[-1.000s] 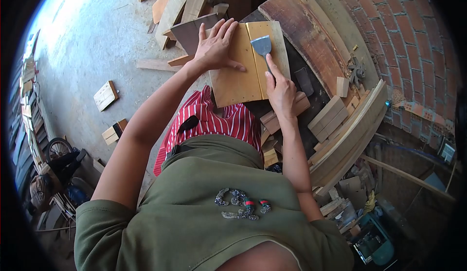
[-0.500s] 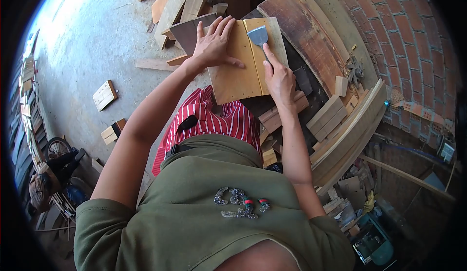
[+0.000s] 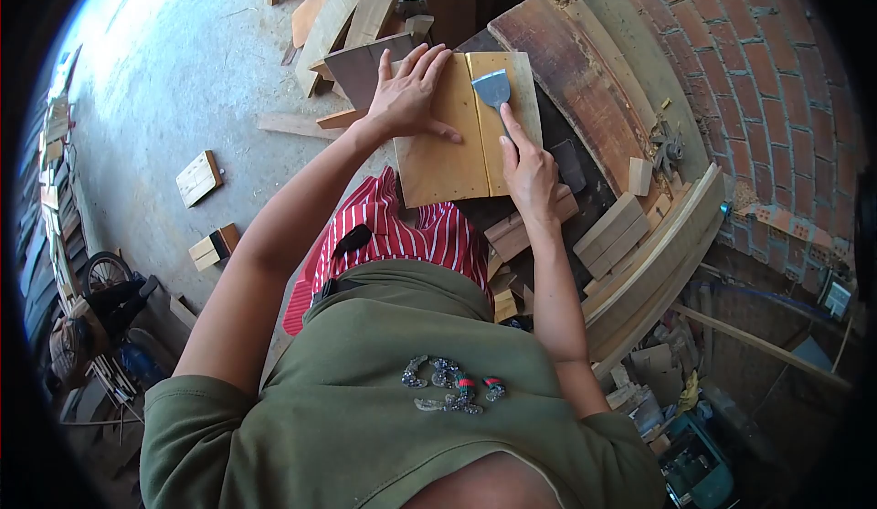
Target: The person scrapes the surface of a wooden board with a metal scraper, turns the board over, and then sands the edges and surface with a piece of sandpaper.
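Note:
A yellowish wooden panel (image 3: 445,166) made of joined boards lies in front of me, a seam running along it and small dark holes near its edges. Spread flat on its left part is my left hand (image 3: 413,98), fingers apart, pressing the surface. My right hand (image 3: 530,169) grips a putty knife (image 3: 491,89), the index finger stretched along its shank. The knife's wide grey blade rests over the panel's right part, near the far end, its edge pointing away from me. Its handle is hidden in my palm.
Wood blocks (image 3: 610,233) and a long worn plank (image 3: 571,66) lie to the right, before a brick wall (image 3: 763,79). Boards (image 3: 365,2) lean at the back. Two small wood pieces, one a pale block (image 3: 198,178), rest on the concrete floor (image 3: 155,98) at left.
The panel and both hands appear slightly lower in view, as does much of the scene. The putty knife stays in my right hand near the panel's far end; my left hand still lies flat.

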`<act>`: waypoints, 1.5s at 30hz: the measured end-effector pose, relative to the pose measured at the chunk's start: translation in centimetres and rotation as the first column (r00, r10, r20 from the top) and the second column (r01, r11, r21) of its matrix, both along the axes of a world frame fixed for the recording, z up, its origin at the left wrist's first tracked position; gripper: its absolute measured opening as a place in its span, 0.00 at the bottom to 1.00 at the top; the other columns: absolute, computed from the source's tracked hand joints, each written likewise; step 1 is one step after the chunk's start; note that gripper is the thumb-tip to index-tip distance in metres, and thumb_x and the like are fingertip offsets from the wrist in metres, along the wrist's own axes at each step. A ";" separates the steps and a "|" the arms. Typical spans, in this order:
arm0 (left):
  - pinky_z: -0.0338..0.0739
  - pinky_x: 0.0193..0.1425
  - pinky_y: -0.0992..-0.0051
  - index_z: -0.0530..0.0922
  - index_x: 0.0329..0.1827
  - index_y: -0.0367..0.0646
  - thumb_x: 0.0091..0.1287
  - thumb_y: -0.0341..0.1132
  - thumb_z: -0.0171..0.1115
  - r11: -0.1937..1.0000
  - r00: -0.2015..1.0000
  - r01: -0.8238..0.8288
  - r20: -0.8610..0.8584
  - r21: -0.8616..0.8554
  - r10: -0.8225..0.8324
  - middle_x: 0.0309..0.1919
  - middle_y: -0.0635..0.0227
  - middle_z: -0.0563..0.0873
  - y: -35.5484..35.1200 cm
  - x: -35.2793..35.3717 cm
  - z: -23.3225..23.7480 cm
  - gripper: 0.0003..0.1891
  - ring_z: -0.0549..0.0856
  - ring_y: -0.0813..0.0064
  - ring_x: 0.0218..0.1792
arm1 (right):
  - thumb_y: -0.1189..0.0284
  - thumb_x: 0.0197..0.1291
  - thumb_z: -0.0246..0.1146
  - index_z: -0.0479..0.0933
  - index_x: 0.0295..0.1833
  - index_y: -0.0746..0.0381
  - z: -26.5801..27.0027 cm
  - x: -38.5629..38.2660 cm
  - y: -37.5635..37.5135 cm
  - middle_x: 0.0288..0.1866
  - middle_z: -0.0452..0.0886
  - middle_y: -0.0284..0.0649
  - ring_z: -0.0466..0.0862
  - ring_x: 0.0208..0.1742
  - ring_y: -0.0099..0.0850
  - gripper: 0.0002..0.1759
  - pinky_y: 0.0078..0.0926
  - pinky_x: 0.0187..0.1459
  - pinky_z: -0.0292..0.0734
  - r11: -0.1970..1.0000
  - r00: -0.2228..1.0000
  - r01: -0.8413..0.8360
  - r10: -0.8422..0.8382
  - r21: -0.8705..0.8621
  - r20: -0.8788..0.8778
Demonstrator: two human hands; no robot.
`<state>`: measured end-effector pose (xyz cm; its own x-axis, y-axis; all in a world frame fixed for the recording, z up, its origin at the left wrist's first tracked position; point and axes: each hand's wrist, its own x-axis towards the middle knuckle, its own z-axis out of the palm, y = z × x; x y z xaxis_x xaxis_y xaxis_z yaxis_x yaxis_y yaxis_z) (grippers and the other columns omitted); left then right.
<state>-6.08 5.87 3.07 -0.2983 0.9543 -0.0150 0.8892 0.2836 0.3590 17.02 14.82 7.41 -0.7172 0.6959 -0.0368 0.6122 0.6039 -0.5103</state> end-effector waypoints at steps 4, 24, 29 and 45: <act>0.34 0.83 0.33 0.53 0.85 0.46 0.33 0.82 0.73 1.000 1.000 0.025 -0.015 -0.010 -0.025 0.84 0.64 0.58 -0.2 -0.3 0.2 0.77 0.52 0.58 0.85 | 0.65 0.73 0.62 0.68 0.79 0.41 0.6 -0.6 1.0 0.41 0.87 0.57 0.88 0.42 0.58 0.30 0.54 0.42 0.83 1.000 0.999 -0.001 0.002 -0.011 0.049; 0.78 0.63 0.60 0.74 0.69 0.41 0.80 0.54 0.54 0.830 0.519 -0.552 0.746 -0.080 0.417 0.55 0.44 0.87 -5.8 0.0 -3.9 0.28 0.87 0.51 0.56 | 0.56 0.72 0.63 0.83 0.58 0.66 -1.3 5.5 -6.1 0.43 0.88 0.59 0.88 0.46 0.55 0.23 0.45 0.47 0.82 0.906 0.940 0.284 -0.327 -0.313 -0.093; 0.79 0.61 0.57 0.82 0.65 0.51 0.80 0.62 0.45 0.995 0.918 -0.097 0.382 -0.038 0.104 0.55 0.54 0.89 1.1 -5.7 0.0 0.29 0.86 0.47 0.57 | 0.56 0.74 0.63 0.83 0.57 0.66 0.1 6.7 -10.1 0.24 0.82 0.43 0.84 0.19 0.29 0.23 0.32 0.24 0.76 0.734 0.861 0.343 -0.495 -0.586 -0.115; 0.69 0.72 0.60 0.89 0.39 0.41 0.75 0.72 0.40 0.547 0.617 0.653 -0.050 -0.524 -0.785 0.60 0.40 0.84 21.4 4.3 1.6 0.42 0.84 0.54 0.61 | 0.65 0.76 0.60 0.71 0.75 0.64 0.4 10.9 -14.4 0.54 0.86 0.59 0.88 0.54 0.54 0.27 0.42 0.50 0.84 0.891 0.892 0.396 -0.431 -0.224 -0.139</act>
<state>-1.76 27.30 4.70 0.4322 0.7517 -0.4981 0.8917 -0.4386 0.1117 27.91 0.44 7.83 -0.3721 0.9237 -0.0916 0.6723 0.2002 -0.7127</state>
